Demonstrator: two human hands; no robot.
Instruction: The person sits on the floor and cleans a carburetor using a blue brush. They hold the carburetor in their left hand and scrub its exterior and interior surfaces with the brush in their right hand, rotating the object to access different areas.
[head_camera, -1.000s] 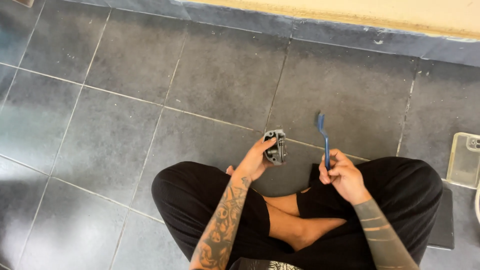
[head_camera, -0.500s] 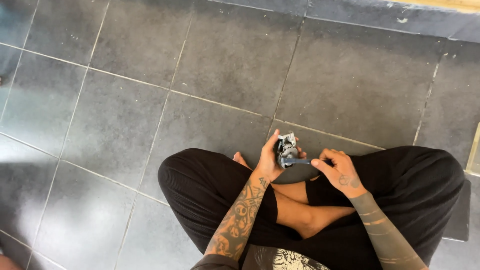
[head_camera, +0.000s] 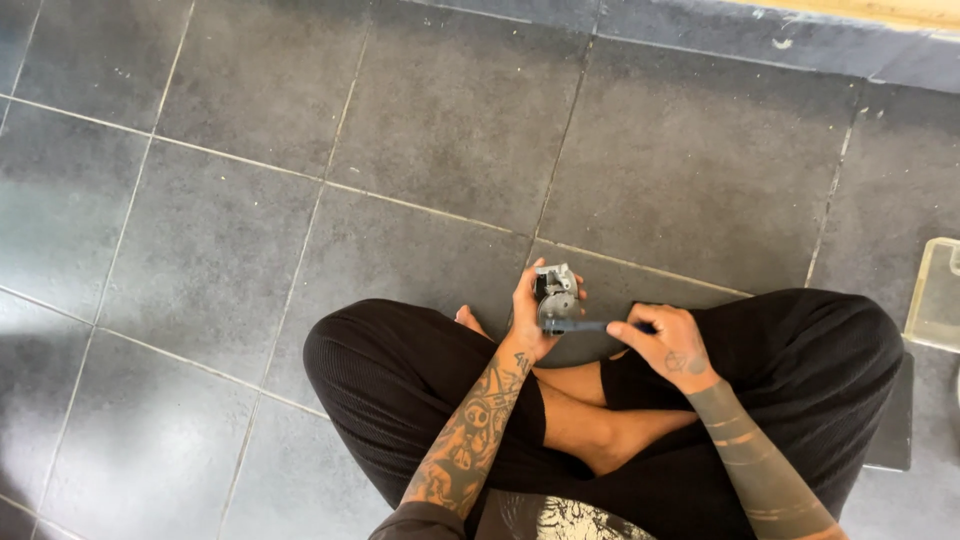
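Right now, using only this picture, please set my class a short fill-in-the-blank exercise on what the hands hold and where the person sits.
1. The left hand holds a small grey metal part over the ____ floor.
2. The right hand holds a blue brush, whose tip is against the ____.
3. The person sits with legs ____.
4. A clear container stands at the picture's ____ edge.

Missing words: tiled; part; crossed; right
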